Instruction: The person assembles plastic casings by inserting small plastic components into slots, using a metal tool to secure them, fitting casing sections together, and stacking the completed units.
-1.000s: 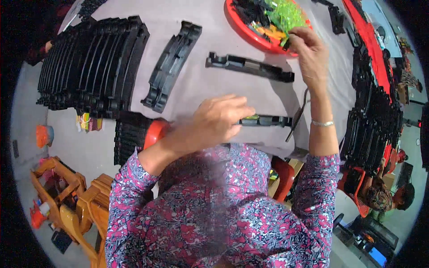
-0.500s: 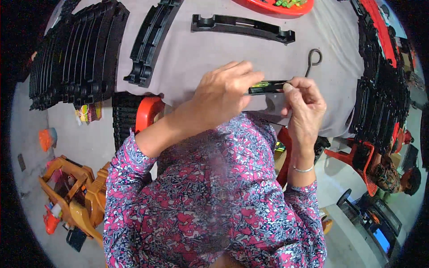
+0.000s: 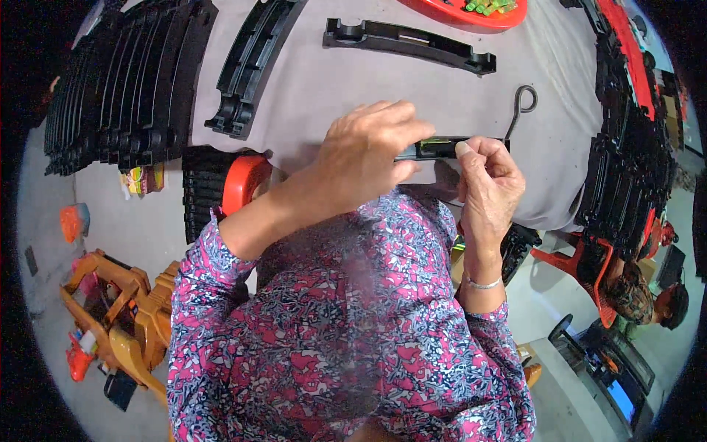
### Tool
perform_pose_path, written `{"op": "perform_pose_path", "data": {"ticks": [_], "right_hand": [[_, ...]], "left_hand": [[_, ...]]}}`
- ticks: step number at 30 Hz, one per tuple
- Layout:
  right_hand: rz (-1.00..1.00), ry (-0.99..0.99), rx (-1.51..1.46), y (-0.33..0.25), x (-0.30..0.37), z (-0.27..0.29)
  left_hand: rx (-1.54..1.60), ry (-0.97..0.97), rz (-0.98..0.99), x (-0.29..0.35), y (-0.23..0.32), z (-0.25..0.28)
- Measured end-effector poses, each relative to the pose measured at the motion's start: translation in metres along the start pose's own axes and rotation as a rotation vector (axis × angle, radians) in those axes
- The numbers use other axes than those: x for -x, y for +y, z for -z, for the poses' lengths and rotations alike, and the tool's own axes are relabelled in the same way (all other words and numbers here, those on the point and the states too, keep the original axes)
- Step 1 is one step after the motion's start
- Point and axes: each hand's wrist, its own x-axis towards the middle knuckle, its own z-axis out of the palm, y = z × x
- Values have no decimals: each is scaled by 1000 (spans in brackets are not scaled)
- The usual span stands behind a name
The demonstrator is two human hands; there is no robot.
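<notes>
A short black plastic bar (image 3: 442, 149) lies level in front of me at the table's near edge, with a yellow-green translucent piece, like a small level vial, showing along its upper side. My left hand (image 3: 372, 151) curls over the bar's left end, index finger above and thumb below, hiding part of it. Further right, my right hand (image 3: 492, 175) pinches with thumb and forefinger at the bar; its other fingers are folded. Whether a small part sits in that pinch cannot be seen. Behind the bar's right end rests a dark metal rod with a looped end (image 3: 524, 99).
Beyond my hands lie two long curved black plastic frames (image 3: 409, 46) (image 3: 254, 70). Black frames are stacked at left (image 3: 132, 88) and right (image 3: 618, 177). A red tray (image 3: 486, 22) holds yellow-green vials. Another person (image 3: 633, 298) is at far right.
My right hand has shifted left and slightly down along the bar, so more of the bar's right end shows. The left hand stays nearly in place. The view has shifted slightly.
</notes>
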Motion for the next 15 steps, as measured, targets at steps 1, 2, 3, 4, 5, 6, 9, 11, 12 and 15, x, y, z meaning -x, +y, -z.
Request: {"op": "perform_pose_path", "data": {"ticks": [1, 2, 3, 4, 5, 6, 9, 11, 12, 15], "right_hand": [[-28, -5, -4, -1, 0, -1], [-30, -7, -4, -3, 0, -2], [-35, -4, 1, -4, 0, -3], [-40, 3, 7, -4, 1, -4], [-42, 4, 9, -3, 0, -3], [-35, 17, 27, -1, 0, -3], [-28, 53, 60, 0, -1, -4], [-27, 71, 75, 1, -1, -5], [-13, 77, 76, 3, -2, -5], [21, 86, 86, 5, -2, -6]], "left_hand": [[-3, -1, 3, 0, 0, -1], [-4, -1, 5, 1, 0, -1], [-18, 5, 9, 1, 0, -1], [-30, 11, 10, 1, 0, -2], [-28, 10, 11, 2, 1, -3], [-24, 7, 18, 2, 2, -3], [-17, 4, 19, 2, 2, -3], [-15, 7, 16, 2, 2, -3], [-18, 6, 17, 1, 2, -3], [-16, 12, 13, 2, 1, -3]]}}
